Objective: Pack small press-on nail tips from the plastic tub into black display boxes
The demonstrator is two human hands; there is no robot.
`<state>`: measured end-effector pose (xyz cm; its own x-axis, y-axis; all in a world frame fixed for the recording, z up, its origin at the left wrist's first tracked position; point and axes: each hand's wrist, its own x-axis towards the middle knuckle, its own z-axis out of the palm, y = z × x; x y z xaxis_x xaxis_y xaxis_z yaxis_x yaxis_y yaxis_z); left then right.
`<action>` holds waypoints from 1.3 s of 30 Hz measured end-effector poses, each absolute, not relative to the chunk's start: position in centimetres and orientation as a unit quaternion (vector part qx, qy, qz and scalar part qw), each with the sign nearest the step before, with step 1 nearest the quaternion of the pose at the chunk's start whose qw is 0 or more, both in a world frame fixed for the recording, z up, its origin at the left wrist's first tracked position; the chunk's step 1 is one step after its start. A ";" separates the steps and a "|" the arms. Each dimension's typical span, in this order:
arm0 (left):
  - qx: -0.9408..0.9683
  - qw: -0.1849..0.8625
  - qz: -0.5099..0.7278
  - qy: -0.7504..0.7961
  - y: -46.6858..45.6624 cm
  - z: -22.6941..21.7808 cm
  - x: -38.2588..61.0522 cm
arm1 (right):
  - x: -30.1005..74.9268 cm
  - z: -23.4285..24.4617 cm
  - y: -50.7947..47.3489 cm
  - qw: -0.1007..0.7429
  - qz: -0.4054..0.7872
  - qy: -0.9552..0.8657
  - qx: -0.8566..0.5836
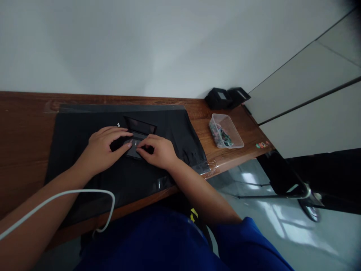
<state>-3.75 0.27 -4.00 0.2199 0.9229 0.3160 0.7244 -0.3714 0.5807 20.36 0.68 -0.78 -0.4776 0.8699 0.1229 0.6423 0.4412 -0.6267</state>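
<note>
A small black box (132,153) lies on the black mat with its hinged lid (140,125) raised at the back. Around its left side is my left hand (105,146), thumb on the box's inner surface and forefinger by the hinge, steadying it. My right hand (158,150) is over the right side of the box, thumb and forefinger pinched together close to the surface. A tiny pale, shiny bit (135,143) shows between the two hands' fingertips; its kind is too small to tell. The right fingers hide part of the box.
The black mat (84,120) is taped onto a wooden table (25,131). To the right stands a clear plastic tub (235,137) with small packets; behind it are black boxes (220,98). A scrap of white (118,124) lies behind my left hand. A white cable (84,191) crosses my left forearm.
</note>
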 end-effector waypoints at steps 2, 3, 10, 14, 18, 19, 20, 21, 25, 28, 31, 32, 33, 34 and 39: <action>0.761 0.161 0.322 0.540 0.3 -3.9 -3.7 | 20.5 -1.0 0.7 0.220 0.259 -0.825 -0.451; 0.758 0.162 0.322 0.543 0.3 -3.9 -3.7 | 20.5 -1.0 0.7 0.220 0.258 -0.827 -0.449; 0.759 0.159 0.324 0.542 0.3 -3.9 -3.7 | 20.4 -0.9 0.6 0.207 0.260 -0.825 -0.458; 0.757 0.163 0.322 0.544 0.3 -3.8 -3.7 | 20.4 -0.6 0.6 0.205 0.264 -0.819 -0.466; 0.755 0.169 0.309 0.554 0.1 -3.6 -3.6 | 20.3 -0.3 0.6 0.197 0.279 -0.803 -0.488; 0.754 0.171 0.306 0.556 0.1 -3.5 -3.6 | 20.2 -0.2 0.6 0.193 0.283 -0.800 -0.492; 0.753 0.174 0.303 0.557 0.1 -3.4 -3.6 | 20.2 -0.2 0.7 0.190 0.286 -0.799 -0.493; 0.752 0.178 0.302 0.559 0.0 -3.4 -3.5 | 20.2 -0.1 0.7 0.188 0.287 -0.800 -0.493; 0.742 0.180 0.298 0.573 -0.2 -3.3 -3.4 | 20.2 -0.1 0.8 0.190 0.283 -0.804 -0.487; 0.739 0.172 0.297 0.580 -0.3 -3.5 -3.4 | 20.2 -0.1 0.8 0.192 0.283 -0.800 -0.493; 0.740 0.168 0.302 0.576 -0.4 -3.8 -3.5 | 20.1 -0.1 0.8 0.192 0.288 -0.796 -0.497; 0.742 0.165 0.302 0.575 -0.4 -3.9 -3.6 | 20.1 -0.1 0.8 0.192 0.289 -0.795 -0.498; 0.743 0.163 0.301 0.574 -0.4 -3.9 -3.6 | 20.1 -0.1 0.8 0.192 0.288 -0.795 -0.498; 0.746 0.162 0.300 0.572 -0.4 -4.0 -3.6 | 20.1 -0.2 0.8 0.193 0.287 -0.796 -0.498; 0.744 0.169 0.309 0.567 -0.4 -4.2 -3.6 | 20.2 -0.3 0.9 0.193 0.286 -0.795 -0.499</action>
